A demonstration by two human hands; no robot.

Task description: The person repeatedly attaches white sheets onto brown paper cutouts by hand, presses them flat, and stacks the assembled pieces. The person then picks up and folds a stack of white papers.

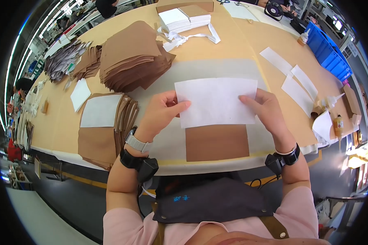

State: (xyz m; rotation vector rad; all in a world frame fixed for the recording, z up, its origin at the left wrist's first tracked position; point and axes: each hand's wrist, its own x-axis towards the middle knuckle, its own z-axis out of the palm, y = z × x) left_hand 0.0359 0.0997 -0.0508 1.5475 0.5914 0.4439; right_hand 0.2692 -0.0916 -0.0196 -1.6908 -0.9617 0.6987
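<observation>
Between my two hands is a white rectangular sheet, held by its left and right edges. My left hand pinches the left edge, thumb on top. My right hand grips the right edge the same way. Under the sheet, a brown rectangular piece lies on a pale mat near the table's front edge; its far part is hidden by the white sheet. To the left of my left hand stands a stack of brown pieces with a white sheet on its upper part.
A large pile of brown pieces stands at the back left. White strips lie on the right, near glue bottles and a blue crate. A white stack and a white ribbon are at the back.
</observation>
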